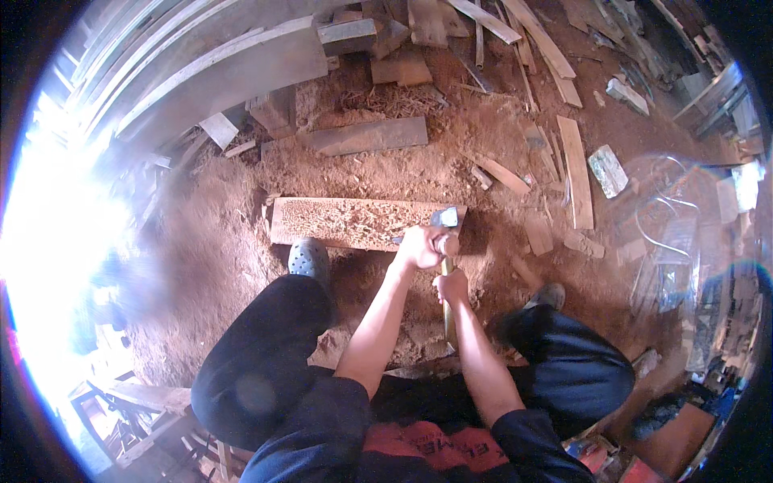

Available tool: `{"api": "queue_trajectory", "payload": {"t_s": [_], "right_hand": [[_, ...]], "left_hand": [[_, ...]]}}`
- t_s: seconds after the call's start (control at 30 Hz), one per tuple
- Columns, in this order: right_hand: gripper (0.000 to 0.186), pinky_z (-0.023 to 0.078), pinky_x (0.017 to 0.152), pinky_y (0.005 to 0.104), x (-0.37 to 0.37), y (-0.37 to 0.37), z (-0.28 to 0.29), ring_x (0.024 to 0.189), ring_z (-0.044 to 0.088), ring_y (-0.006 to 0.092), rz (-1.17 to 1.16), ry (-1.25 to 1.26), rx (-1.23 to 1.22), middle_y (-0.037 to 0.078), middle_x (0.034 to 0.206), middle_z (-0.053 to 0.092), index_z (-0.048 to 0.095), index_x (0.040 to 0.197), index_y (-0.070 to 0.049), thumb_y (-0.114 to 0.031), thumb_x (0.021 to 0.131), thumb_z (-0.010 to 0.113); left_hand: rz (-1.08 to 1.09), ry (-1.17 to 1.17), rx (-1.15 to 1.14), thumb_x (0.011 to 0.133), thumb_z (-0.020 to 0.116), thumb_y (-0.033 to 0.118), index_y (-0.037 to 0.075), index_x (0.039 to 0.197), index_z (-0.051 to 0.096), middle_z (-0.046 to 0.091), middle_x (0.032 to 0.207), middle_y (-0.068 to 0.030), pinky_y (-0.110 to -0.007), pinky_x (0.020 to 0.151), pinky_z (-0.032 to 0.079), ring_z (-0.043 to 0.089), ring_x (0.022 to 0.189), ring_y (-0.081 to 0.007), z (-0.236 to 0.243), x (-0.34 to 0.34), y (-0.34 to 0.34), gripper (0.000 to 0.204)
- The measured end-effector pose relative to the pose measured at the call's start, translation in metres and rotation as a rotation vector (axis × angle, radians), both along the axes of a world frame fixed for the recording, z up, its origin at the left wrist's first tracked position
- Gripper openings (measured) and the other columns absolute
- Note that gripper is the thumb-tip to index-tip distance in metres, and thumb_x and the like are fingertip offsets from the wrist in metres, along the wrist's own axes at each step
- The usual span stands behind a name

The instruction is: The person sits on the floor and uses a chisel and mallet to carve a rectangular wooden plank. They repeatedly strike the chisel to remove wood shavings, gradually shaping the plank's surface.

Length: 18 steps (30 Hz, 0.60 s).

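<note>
A pale wooden board [346, 222] lies crosswise on the earth floor in front of me, its top covered with small rough gouges and chips. Over its right end, my left hand [419, 248] is closed around a chisel [448, 245]; the round wooden butt shows on the right of the fist and a dark tip on the left. My right hand [452, 286] grips the wooden handle of a hammer [444, 217]. Its shiny metal head is just beyond my left fist, over the board's right end. Whether the head touches the board or chisel I cannot tell.
My clog-shod left foot [309, 259] rests against the board's near edge; my right foot [547, 296] is out to the right. Beyond lie a loose plank [366, 137], a long narrow board [575, 173] and a whitish block [608, 171]. Large timbers [233, 72] are stacked far left.
</note>
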State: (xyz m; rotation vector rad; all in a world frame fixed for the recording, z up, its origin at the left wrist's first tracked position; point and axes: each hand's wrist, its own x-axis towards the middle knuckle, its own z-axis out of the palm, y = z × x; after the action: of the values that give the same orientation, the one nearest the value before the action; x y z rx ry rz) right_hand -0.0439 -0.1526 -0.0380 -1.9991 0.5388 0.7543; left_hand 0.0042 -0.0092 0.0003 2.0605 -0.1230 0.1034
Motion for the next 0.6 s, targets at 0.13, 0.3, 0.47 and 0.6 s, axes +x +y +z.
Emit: {"api": "queue_trajectory", "payload": {"t_s": [0.13, 0.3, 0.47, 0.6], "right_hand": [[0.015, 0.045, 0.038, 0.0341, 0.009, 0.009, 0.004, 0.045, 0.057, 0.0204, -0.052, 0.04, 0.067, 0.01, 0.059, 0.06, 0.058, 0.083, 0.003, -0.008, 0.072, 0.059], [0.041, 0.049, 0.075, 0.0472, 0.02, 0.001, -0.007, 0.087, 0.062, 0.041, 0.187, -0.143, -0.382, 0.028, 0.091, 0.063, 0.052, 0.106, 0.004, -0.02, 0.073, 0.059], [0.042, 0.049, 0.077, 0.0512, 0.028, 0.004, 0.003, 0.089, 0.061, 0.0446, 0.191, -0.16, -0.341, 0.032, 0.093, 0.061, 0.051, 0.107, 0.004, -0.022, 0.075, 0.055], [0.042, 0.049, 0.075, 0.0521, 0.038, 0.009, 0.002, 0.086, 0.061, 0.0458, 0.319, -0.229, -0.312, 0.031, 0.089, 0.062, 0.05, 0.107, 0.005, -0.026, 0.078, 0.055]], "left_hand": [[0.06, 0.066, 0.013, 0.056, 0.071, 0.024, 0.007, 0.08, 0.066, 0.064, 0.072, -0.0146, -0.037, 0.062, 0.051, 0.064, 0.07, -0.0315, 0.0, -0.001, 0.005, 0.03], [0.044, 0.104, -0.054, 0.05, 0.07, 0.022, 0.007, 0.081, 0.065, 0.064, 0.073, -0.0144, -0.036, 0.064, 0.05, 0.064, 0.07, -0.031, 0.001, 0.003, 0.005, 0.034], [0.027, 0.108, -0.027, 0.053, 0.069, 0.03, 0.012, 0.083, 0.064, 0.065, 0.08, -0.0127, -0.039, 0.067, 0.05, 0.064, 0.077, -0.0326, 0.002, 0.003, 0.005, 0.036], [0.078, 0.085, -0.076, 0.052, 0.071, 0.03, 0.011, 0.084, 0.065, 0.066, 0.081, -0.0129, -0.038, 0.069, 0.051, 0.064, 0.078, -0.0321, 0.008, 0.003, 0.001, 0.037]]}}
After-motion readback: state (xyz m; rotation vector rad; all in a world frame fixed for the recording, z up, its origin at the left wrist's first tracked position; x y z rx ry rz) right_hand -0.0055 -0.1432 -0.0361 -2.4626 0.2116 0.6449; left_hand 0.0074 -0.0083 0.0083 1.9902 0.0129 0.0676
